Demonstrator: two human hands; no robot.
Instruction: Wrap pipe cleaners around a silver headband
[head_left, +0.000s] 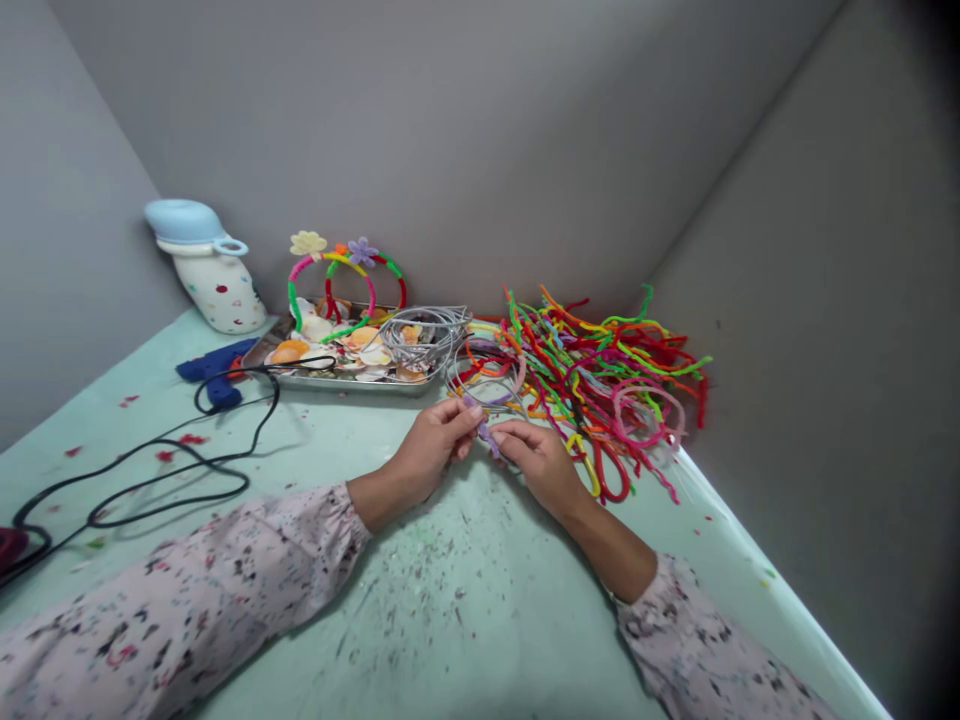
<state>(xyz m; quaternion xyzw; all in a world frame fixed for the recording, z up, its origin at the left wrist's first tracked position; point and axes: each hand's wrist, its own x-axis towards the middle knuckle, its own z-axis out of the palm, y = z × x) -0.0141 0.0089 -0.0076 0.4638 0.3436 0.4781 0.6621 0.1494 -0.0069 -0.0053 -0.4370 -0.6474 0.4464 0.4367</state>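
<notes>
Over the middle of the pale green tabletop, the left hand and right hand pinch a short, fuzzy lilac strip between thumbs and fingers, the close grips seemingly steadying it. Overlapping thin rings of silver wire and pink fuzz sit just behind; whether any joins the strip is unclear, as fingers cover its ends. The tangled heap of multicoloured fuzzy stems, toward the far right corner, seems placed within reach. A dark red object is cut off at left.
</notes>
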